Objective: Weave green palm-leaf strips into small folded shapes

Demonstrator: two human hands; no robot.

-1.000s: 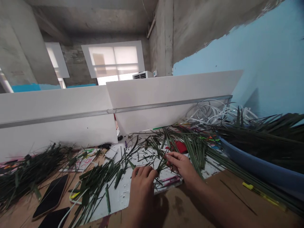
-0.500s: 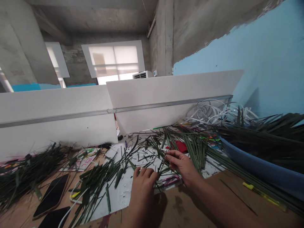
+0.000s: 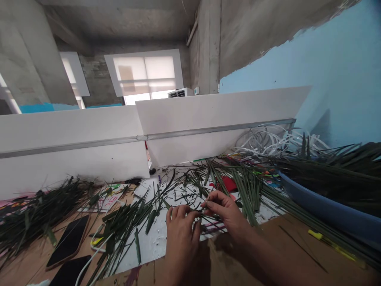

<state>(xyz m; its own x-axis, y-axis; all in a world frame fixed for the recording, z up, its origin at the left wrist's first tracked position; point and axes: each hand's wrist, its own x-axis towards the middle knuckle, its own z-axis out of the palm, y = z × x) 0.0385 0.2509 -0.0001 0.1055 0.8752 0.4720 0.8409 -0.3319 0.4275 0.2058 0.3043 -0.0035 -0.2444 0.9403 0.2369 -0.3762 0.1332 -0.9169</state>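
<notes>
Both my hands are close together over the middle of the work surface. My left hand [image 3: 182,226] is closed, palm down, on a dark green leaf strip; a pointed leaf end [image 3: 166,204] shows beyond its fingers. Thumb and forefinger of my right hand [image 3: 226,212] pinch the strip just to the right, almost touching the left fingertips. The part between the fingers is small and mostly hidden. Behind and beneath the hands lies a purple-pink handled tool [image 3: 214,225], partly covered. Cut leaf bits are scattered on the white sheet [image 3: 156,238].
Leaf strips lie in piles at left [image 3: 125,222] and right [image 3: 245,190]. A blue basin [image 3: 321,202] full of leaves stands at right, near a yellow cutter [image 3: 333,246]. Two phones [image 3: 68,240] and a white cable lie left. White panels [image 3: 193,147] border the back.
My right hand has moved slightly down and left, and its fingertips now meet the left hand's. The view has shifted slightly; the left hand stays nearly in place.
</notes>
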